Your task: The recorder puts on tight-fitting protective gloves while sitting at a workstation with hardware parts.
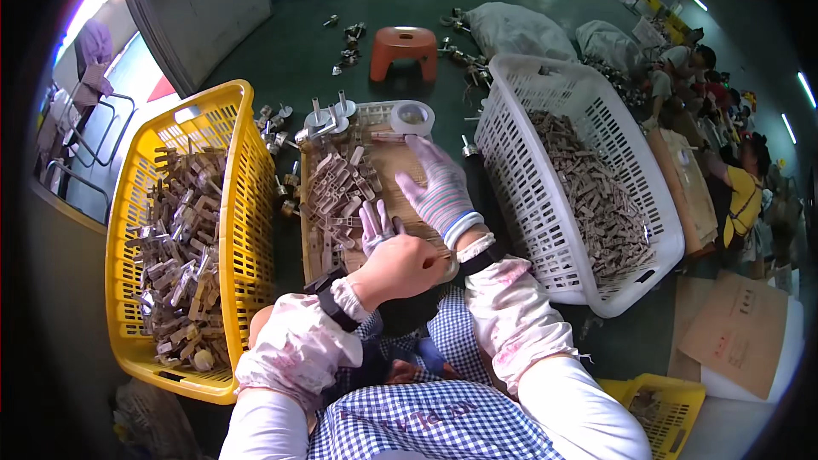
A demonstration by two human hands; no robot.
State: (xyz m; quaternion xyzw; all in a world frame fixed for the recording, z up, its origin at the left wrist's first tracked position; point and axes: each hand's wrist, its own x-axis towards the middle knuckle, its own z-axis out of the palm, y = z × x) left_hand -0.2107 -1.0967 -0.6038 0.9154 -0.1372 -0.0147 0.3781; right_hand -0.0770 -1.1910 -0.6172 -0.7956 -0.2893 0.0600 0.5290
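Note:
My left hand (396,268) is bare and curled closed over the near part of the wooden board (388,175). It is round a pale glove (375,226), whose purplish fingers stick out beyond my knuckles; the grip itself is partly hidden. My right hand (439,187) wears a grey-pink striped glove with a blue-and-white cuff. It lies stretched over the board's right side, thumb apart from the fingers, with nothing seen in it. Its fingertips are close to a thin reddish strip (388,136). Small metal clip-like parts (341,183) are heaped on the board's left side.
A yellow basket (247,230) of metal parts stands left, a white basket (545,196) of similar parts right. Beyond the board's tape roll (411,117) are an orange stool (403,47) and white sacks (520,30). People sit far right; cardboard (737,332) lies lower right.

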